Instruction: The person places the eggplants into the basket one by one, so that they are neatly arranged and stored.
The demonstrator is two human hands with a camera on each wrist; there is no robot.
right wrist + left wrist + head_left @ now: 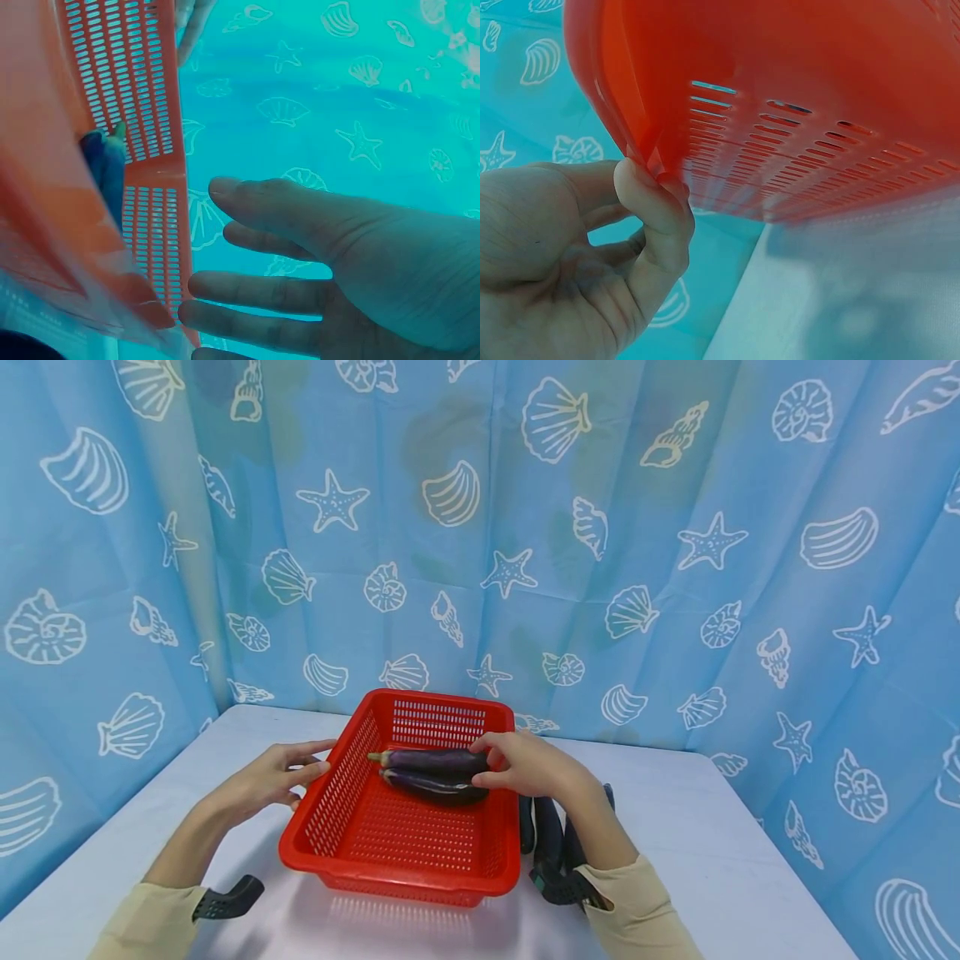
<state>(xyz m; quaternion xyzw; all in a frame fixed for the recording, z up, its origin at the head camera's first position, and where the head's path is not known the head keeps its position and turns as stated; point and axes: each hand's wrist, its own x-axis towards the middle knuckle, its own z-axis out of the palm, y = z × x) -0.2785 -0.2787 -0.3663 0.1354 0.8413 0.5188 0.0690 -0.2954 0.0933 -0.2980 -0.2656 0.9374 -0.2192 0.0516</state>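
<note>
A red plastic basket point(405, 883) with slotted walls stands mid-table. Two dark purple eggplants lie side by side inside it, an upper eggplant point(420, 760) and a lower eggplant point(431, 787), stems to the left. At the left rim, my left hand point(262, 781) pinches the edge between thumb and finger; the left wrist view shows this hand point(592, 247) against the basket wall point(817, 90). My right hand point(521, 764) is over the right rim, partly covering the eggplants' right ends. Its fingers look straight and spread in the right wrist view, beside the basket point(154, 142).
More dark eggplants point(547, 835) lie on the white table point(675, 860) to the right of the basket, partly beneath my right forearm. A blue curtain point(480, 543) with white shells and starfish hangs behind and along both sides.
</note>
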